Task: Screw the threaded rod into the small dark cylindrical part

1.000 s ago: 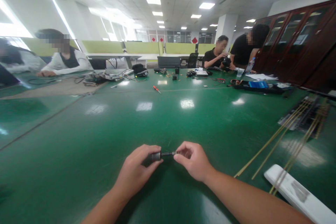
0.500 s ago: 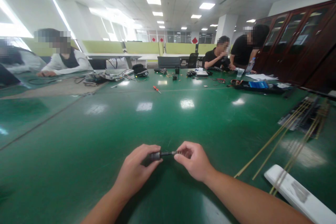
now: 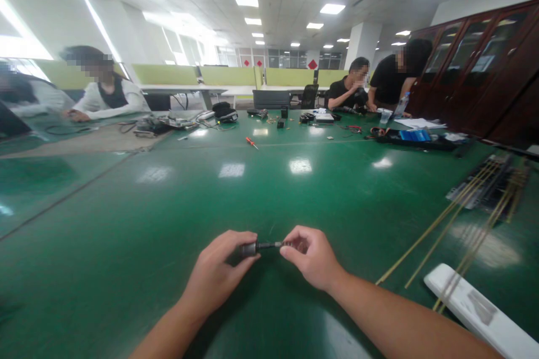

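Clock centred on the hands, 12 = straight ahead. L hand (image 3: pixel 213 265) at approx. 9, thumb & fingers parted only to the width of the dark barrel of a small tool (image 3: pixel 250 249), which they grip from either side. Tool's thin shaft sticks out twd 3, where R hand (image 3: pixel 315 257) has its metallic tip pinched btwn thumb & index, almost no gap; other R fingers curled, tip end partly hidden by them. Tool sits btwn both hands, roughly level, over near part of green table (image 3: pixel 269 196); can't tell if it touches the surface. Red-handled screwdriver (image 3: pixel 251 142) lies well apart, just before 12. Further off, approx. 11:30, black pouch (image 3: pixel 225 114); approx. 10:30, jumble of electronics & cables (image 3: pixel 154 124), details blurred. Approx. 1:30, black tray (image 3: pixel 385 137) w/ blue item (image 3: pixel 415 135) in it; beyond it, clear cup (image 3: pixel 384 118) & plastic bottle (image 3: pixel 403 104). Thin yellowish sticks (image 3: pixel 438 220) run from 2 twd 3, some crossing over long white case (image 3: pixel 501 325) at approx. 3:30, near R forearm. Two ppl in dark tops at far side, approx. 1; two more, light sleeves, at approx. 10.
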`<action>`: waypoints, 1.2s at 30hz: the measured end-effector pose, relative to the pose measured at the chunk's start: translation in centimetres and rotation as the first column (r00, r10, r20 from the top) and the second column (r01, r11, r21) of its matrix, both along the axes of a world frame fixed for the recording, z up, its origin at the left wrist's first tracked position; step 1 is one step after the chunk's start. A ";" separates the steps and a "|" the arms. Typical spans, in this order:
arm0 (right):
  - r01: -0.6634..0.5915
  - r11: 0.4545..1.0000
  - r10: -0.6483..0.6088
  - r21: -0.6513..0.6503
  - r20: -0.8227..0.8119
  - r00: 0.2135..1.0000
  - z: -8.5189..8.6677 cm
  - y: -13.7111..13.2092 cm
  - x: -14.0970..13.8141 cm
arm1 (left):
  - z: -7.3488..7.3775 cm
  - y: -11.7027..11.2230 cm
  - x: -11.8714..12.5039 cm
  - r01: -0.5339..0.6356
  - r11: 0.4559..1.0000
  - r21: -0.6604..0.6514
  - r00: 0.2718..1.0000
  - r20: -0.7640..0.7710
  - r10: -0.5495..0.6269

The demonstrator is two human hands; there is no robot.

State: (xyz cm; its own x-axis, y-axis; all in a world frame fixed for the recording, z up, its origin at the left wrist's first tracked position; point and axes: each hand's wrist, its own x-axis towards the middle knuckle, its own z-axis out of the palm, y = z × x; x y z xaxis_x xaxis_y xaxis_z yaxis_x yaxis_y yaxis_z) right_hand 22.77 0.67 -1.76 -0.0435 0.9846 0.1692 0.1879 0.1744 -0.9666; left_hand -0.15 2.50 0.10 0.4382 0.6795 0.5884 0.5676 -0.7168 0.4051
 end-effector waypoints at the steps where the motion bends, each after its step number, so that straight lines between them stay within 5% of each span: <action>1: -0.001 1.000 0.001 0.000 0.000 1.000 0.0 0.0 0.0 | 0.0 0.0 0.0 0.000 1.000 0.001 1.000 0.000 0.000; 27: 0.010 1.000 -0.010 0.007 -0.003 1.000 0.1 -0.1 0.0 | -0.3 0.2 -0.6 -0.041 0.999 -0.006 0.999 -0.006 0.041; 36: -0.009 1.000 0.008 -0.017 -0.073 0.997 0.4 -0.4 0.0 | 1.0 0.5 -1.2 -0.246 0.966 0.075 0.966 -0.058 0.251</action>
